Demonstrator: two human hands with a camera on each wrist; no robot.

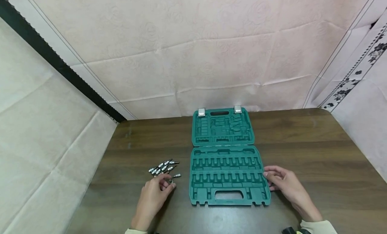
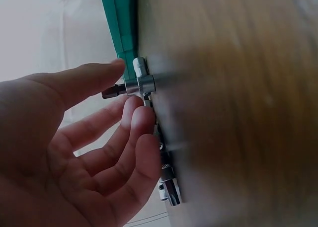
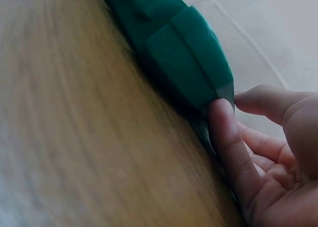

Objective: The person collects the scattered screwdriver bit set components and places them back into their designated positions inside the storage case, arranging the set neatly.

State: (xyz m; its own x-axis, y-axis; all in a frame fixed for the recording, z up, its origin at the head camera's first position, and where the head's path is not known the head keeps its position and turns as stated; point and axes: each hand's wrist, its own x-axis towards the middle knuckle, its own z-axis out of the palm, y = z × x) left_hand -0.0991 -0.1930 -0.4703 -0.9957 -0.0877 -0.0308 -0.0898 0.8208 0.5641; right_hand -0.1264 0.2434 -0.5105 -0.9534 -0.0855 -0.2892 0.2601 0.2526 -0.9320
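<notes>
A green plastic socket-set case (image 1: 222, 172) lies unfolded on the table, rows of moulded recesses showing in its lower half. My right hand (image 1: 282, 182) grips the right edge of that half. In the right wrist view, thumb and index finger (image 3: 226, 132) meet the case's side (image 3: 186, 53). Left of the case, my left hand (image 1: 155, 193) pinches a small chrome bit socket with a dark tip (image 2: 115, 91) between thumb and fingertips, low over the table. Several more bit sockets (image 1: 161, 167) lie in a loose pile just beyond those fingers. Another bit socket (image 1: 176, 176) lies nearer the case.
The case lid (image 1: 223, 128) lies back toward the wall, with two metal latches (image 1: 238, 109) at its far edge. Beneath everything is a brown wooden table (image 1: 317, 153). Pale patterned sheeting (image 1: 193, 59) hangs behind and at both sides.
</notes>
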